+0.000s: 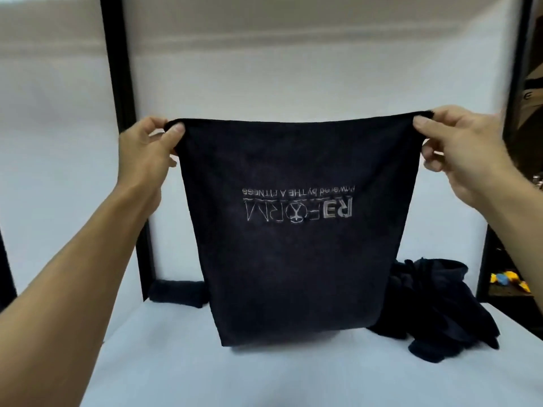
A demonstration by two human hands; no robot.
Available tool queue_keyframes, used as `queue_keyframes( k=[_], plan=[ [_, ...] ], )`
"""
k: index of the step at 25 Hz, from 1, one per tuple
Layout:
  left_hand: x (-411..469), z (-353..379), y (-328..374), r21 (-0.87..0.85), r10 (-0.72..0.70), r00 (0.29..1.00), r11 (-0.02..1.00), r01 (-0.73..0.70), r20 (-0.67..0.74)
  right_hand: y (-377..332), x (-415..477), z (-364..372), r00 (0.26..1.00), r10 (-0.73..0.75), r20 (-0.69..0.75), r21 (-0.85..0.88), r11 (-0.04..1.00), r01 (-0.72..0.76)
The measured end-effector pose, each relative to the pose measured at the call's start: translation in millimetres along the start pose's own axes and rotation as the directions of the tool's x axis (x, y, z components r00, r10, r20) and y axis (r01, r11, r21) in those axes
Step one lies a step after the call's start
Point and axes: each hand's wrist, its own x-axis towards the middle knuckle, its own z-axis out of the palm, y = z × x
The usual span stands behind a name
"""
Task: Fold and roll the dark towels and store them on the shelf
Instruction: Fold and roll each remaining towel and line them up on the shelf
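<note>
A dark towel (293, 259) with an upside-down embroidered logo hangs flat in front of me. My left hand (147, 154) pinches its top left corner and my right hand (461, 148) pinches its top right corner. The towel's bottom edge reaches down to about the white surface (264, 377). A rolled dark towel (176, 292) lies at the back left of that surface, against the black post. A loose pile of dark towels (435, 306) lies at the right, partly hidden behind the held towel.
Black frame posts stand at the left (123, 113) and right (517, 83) against a white back panel. Small yellow and blue objects (508, 280) sit on a shelf beyond the right post.
</note>
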Motion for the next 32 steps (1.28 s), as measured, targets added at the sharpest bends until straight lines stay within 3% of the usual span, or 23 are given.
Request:
queue_keyframes(
  k=[5,9,12,14,18,21,23,25,27,29,32],
  plan=[
    [-31.7,29.1,-122.5,0.132,-0.338,0.938,0.936,0.327,0.071,115.4,-11.0,17.1,0.959,0.276,0.064,-0.254,0.934,-0.252],
    [-80.1,53.6,-268.7,0.367,-0.665,0.744,0.710,0.601,0.068,274.1,-45.1,36.0,0.837,0.546,0.040,-0.459,0.754,-0.471],
    [-121.7,68.1,-367.4,0.539,-0.790,0.604,0.555,0.633,0.105,380.7,-73.1,54.0,0.682,0.727,0.083,-0.544,0.606,-0.580],
    [-138.0,71.8,-396.7,0.662,-0.769,0.626,0.537,0.522,0.130,413.7,-89.5,62.1,0.663,0.741,0.106,-0.576,0.589,-0.567],
    [-152.1,67.6,-396.8,0.719,-0.659,0.736,0.587,0.371,0.157,415.1,-105.9,65.9,0.755,0.649,0.097,-0.679,0.597,-0.427],
    [-169.7,41.7,-373.6,0.771,-0.646,0.735,0.569,0.285,0.205,391.0,-135.9,60.0,0.771,0.623,0.135,-0.772,0.554,-0.312],
    [-174.0,24.7,-355.9,0.805,-0.671,0.694,0.548,0.226,0.262,375.8,-147.6,55.9,0.768,0.619,0.161,-0.780,0.557,-0.286],
    [-173.2,16.2,-345.7,0.781,-0.671,0.674,0.583,0.223,0.309,364.2,-143.5,55.5,0.771,0.610,0.184,-0.679,0.646,-0.349],
    [-175.4,13.0,-343.3,0.736,-0.641,0.711,0.624,0.264,0.289,360.8,-134.3,59.9,0.762,0.622,0.182,-0.601,0.683,-0.414],
    [-179.8,13.9,-346.2,0.741,-0.620,0.765,0.594,0.313,0.174,372.4,-132.1,62.7,0.750,0.647,0.137,-0.644,0.634,-0.429],
    [-181.9,16.9,-354.5,0.763,-0.638,0.768,0.522,0.381,0.052,392.0,-134.5,63.5,0.754,0.655,0.043,-0.764,0.508,-0.398]
  ],
)
